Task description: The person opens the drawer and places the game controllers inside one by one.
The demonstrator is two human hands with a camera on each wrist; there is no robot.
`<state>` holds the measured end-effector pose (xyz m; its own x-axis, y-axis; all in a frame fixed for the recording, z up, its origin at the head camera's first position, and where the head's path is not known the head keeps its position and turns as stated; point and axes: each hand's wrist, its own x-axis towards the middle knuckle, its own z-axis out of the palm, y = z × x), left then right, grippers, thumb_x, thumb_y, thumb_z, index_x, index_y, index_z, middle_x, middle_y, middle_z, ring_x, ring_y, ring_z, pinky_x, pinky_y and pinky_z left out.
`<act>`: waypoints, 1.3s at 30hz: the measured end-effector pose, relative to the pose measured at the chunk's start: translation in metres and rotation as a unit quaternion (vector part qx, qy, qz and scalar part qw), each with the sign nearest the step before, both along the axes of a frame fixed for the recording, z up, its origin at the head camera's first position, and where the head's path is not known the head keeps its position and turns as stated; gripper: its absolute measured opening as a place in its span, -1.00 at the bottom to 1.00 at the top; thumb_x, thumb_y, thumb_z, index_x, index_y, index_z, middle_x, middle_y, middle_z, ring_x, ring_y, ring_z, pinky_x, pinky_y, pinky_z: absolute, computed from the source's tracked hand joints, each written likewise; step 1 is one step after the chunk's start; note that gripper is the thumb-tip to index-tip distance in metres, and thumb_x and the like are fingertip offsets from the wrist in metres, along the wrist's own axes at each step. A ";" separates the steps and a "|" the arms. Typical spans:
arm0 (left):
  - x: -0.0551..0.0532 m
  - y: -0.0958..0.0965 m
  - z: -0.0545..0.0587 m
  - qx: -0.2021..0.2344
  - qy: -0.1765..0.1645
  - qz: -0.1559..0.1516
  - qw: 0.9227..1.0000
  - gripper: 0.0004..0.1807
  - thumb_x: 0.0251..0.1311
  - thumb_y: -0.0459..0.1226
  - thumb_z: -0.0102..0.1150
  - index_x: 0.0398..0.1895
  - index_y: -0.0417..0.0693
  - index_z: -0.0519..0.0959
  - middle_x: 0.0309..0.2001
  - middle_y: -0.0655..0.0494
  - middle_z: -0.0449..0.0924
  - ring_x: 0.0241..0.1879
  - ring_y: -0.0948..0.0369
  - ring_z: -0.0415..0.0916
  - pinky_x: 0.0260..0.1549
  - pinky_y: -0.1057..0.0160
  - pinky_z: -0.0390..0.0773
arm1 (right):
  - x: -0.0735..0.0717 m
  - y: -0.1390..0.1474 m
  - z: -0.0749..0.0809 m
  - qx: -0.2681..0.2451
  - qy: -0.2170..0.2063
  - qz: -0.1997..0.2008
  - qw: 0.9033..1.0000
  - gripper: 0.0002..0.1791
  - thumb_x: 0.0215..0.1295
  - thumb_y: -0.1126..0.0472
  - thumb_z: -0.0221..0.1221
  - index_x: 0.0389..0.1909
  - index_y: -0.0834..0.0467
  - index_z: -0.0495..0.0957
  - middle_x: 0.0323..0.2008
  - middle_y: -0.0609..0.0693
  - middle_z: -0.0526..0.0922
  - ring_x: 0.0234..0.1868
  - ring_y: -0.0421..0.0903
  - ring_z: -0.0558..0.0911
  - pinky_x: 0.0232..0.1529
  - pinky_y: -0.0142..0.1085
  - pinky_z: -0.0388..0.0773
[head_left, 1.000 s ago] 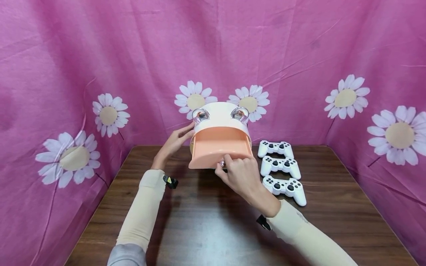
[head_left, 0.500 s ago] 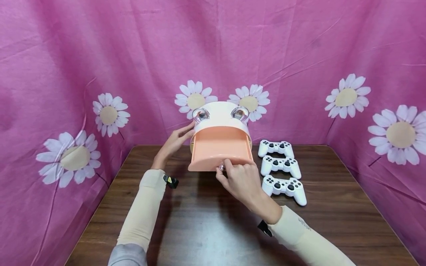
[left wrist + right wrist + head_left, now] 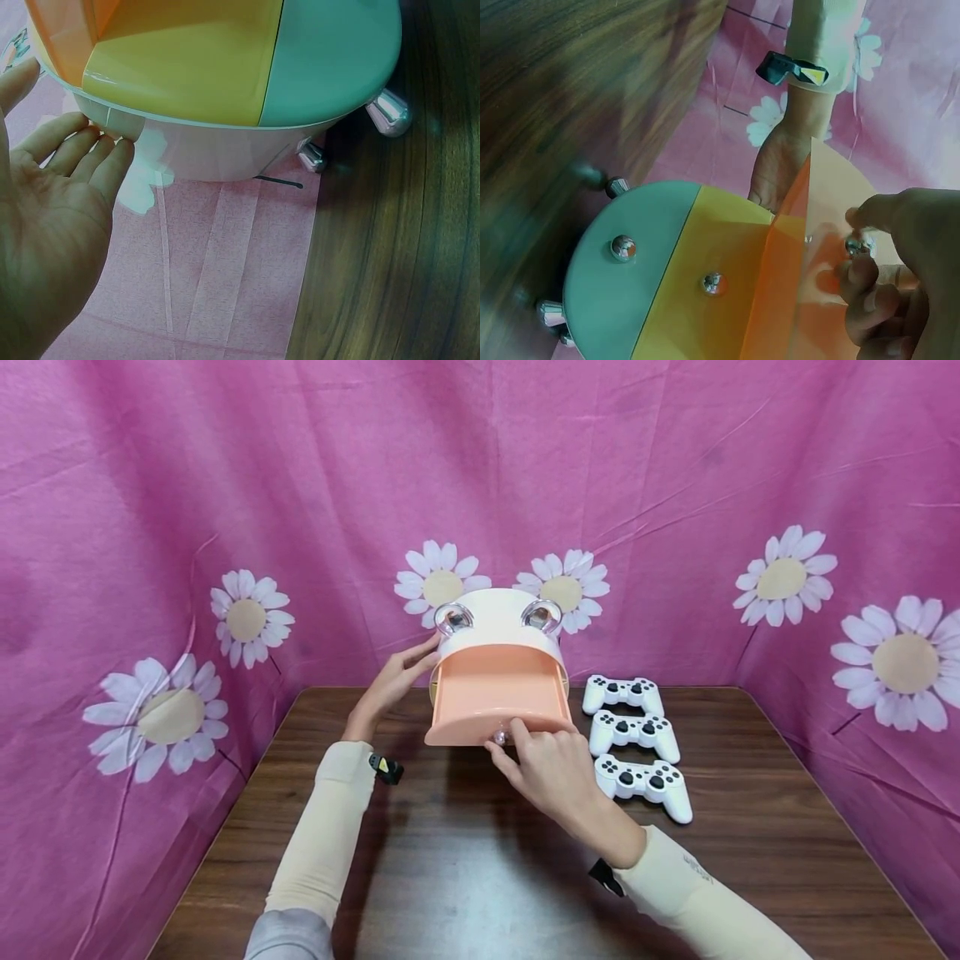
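Observation:
A small rounded white cabinet (image 3: 495, 610) with two silver ring eyes on top stands at the back of the table. Its top drawer (image 3: 501, 681), peach-orange with nothing inside, is pulled well out. My right hand (image 3: 555, 768) has thumb and index finger on either side of the drawer's silver knob (image 3: 859, 246). Straight fingers of my left hand (image 3: 390, 685) rest along the cabinet's left side. Below the pulled-out drawer, a yellow drawer (image 3: 712, 259) and a teal drawer (image 3: 634, 217) are pushed in, each with a silver knob.
Three white game controllers (image 3: 622, 695) lie in a column right of the cabinet, the nearest close to my right forearm. Silver feet (image 3: 388, 112) hold the cabinet above the dark wooden table (image 3: 465, 877). A pink flowered curtain (image 3: 337, 510) surrounds the table's back and sides.
The top drawer came slightly farther out toward me, then stayed still. My right hand has shifted a little right and nearer, its fingers slightly looser. The left hand keeps its place.

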<state>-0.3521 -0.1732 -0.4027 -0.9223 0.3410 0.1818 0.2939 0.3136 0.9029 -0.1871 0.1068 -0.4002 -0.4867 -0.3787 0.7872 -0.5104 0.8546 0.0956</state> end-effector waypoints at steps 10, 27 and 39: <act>0.001 0.001 0.001 -0.003 -0.002 0.000 1.000 -0.37 0.57 0.12 0.11 0.63 0.34 0.33 0.64 0.35 0.25 0.68 0.21 0.07 0.69 -0.06 0.09 | 0.003 0.030 0.023 -0.027 -0.008 0.062 0.998 -0.57 0.46 -0.05 0.21 -0.60 0.04 0.47 -0.82 -0.17 0.35 -0.84 -0.14 0.25 -0.83 -0.30 0.09; -0.001 0.000 0.000 0.003 -0.006 -0.007 1.000 -0.38 0.59 0.06 0.10 0.64 0.28 0.32 0.65 0.34 0.23 0.69 0.21 0.05 0.69 -0.05 0.09 | -0.020 0.135 0.042 -0.001 -0.155 0.007 0.988 -0.87 0.31 0.21 0.33 -0.43 -0.03 0.63 -0.70 -0.27 0.45 -0.69 -0.27 0.32 -0.71 -0.29 0.24; -0.003 0.000 -0.002 0.014 -0.005 -0.008 1.000 -0.38 0.57 0.07 0.12 0.63 0.31 0.33 0.64 0.34 0.24 0.67 0.20 0.09 0.69 -0.04 0.12 | -0.037 0.177 0.020 0.078 -0.351 0.014 0.933 -0.89 0.34 0.18 0.37 -0.14 -0.02 0.73 -0.21 -0.13 0.78 -0.34 -0.21 0.65 -0.40 -0.17 0.61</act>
<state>-0.3549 -0.1730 -0.4050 -0.9190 0.3500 0.1816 0.2889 0.2842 0.9142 -0.2239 0.2842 -0.3804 -0.8496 -0.4822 0.2135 -0.5161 0.8435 -0.1489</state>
